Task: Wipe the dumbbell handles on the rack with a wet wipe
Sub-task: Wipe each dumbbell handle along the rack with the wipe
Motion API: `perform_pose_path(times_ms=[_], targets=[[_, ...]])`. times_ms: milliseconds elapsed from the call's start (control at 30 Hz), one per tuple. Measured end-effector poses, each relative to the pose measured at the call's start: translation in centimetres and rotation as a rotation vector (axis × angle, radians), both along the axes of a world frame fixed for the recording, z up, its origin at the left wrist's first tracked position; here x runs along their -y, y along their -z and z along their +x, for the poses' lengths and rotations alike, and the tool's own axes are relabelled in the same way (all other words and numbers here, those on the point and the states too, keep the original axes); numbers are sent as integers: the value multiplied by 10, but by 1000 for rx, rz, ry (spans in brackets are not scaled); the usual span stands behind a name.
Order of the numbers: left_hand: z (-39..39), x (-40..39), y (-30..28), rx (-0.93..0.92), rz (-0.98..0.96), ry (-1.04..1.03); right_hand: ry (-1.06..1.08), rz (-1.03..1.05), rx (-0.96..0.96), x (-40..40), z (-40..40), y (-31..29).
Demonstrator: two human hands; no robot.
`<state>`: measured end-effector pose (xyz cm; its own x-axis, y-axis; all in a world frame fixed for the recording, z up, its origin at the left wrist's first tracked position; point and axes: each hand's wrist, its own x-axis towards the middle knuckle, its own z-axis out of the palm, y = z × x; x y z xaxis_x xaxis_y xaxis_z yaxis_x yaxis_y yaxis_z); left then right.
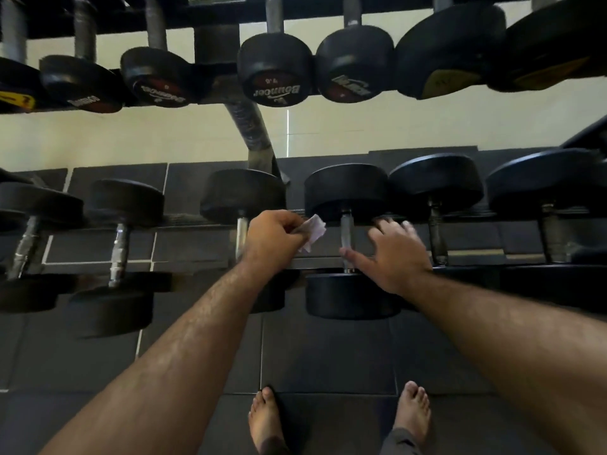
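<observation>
A black rack holds two rows of black dumbbells with metal handles. My left hand (274,239) grips a crumpled pale wet wipe (312,232) just right of one lower-row handle (242,229). My right hand (395,252) is spread with straight fingers beside the neighbouring handle (345,236), thumb near the handle's lower end, fingertips near the rear rail. The dumbbell under it (348,195) lies across the lower rack rails.
More lower-row dumbbells lie to the left (121,247) and right (437,231). The upper row (274,70) hangs above and beyond the hands. A slanted rack post (253,133) rises in the middle. Dark floor mats and my bare feet (267,421) are below.
</observation>
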<state>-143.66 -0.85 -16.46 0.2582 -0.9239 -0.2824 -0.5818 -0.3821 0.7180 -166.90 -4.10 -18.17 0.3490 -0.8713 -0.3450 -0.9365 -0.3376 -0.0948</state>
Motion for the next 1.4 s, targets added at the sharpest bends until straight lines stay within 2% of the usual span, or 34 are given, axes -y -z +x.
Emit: perform_pose_path(times_ms=[67, 133, 300, 467, 600, 700, 833, 900, 933, 1033, 1100, 1200, 1267, 1333, 1400], targets=[[-24, 0, -2, -10, -51, -38, -41, -34, -127, 20, -47, -4], [-46, 5, 0, 3, -89, -87, 16, 37, -165, 34, -87, -6], [-95, 23, 16, 242, -65, -91, 174, 328, -18, 42, -111, 10], [-114, 44, 48, 557, -95, 164, 202, 263, 54, 41, -116, 14], [-118, 52, 65, 696, -9, 359, 182, 144, 106, 38, -116, 15], [-118, 52, 65, 688, 62, 546, 188, 156, 111, 38, -116, 15], [-105, 49, 59, 459, 228, 728, 181, 138, 109, 37, -117, 14], [-96, 52, 57, 299, 250, 727, 176, 127, 100, 36, -116, 13], [-93, 56, 60, 289, 191, 690, 177, 120, 95, 35, -115, 12], [-98, 70, 72, 562, -10, 619, 170, 97, 82, 34, -114, 10], [-103, 74, 81, 686, 30, 761, 178, 101, 77, 33, -112, 8], [-100, 70, 81, 593, 186, 1079, 188, 101, 71, 33, -111, 5], [-97, 67, 74, 498, 282, 1141, 190, 96, 67, 31, -110, 5], [-93, 69, 73, 502, 177, 1068, 186, 91, 62, 31, -110, 3], [-90, 74, 76, 672, -15, 954, 186, 93, 60, 31, -109, 2]])
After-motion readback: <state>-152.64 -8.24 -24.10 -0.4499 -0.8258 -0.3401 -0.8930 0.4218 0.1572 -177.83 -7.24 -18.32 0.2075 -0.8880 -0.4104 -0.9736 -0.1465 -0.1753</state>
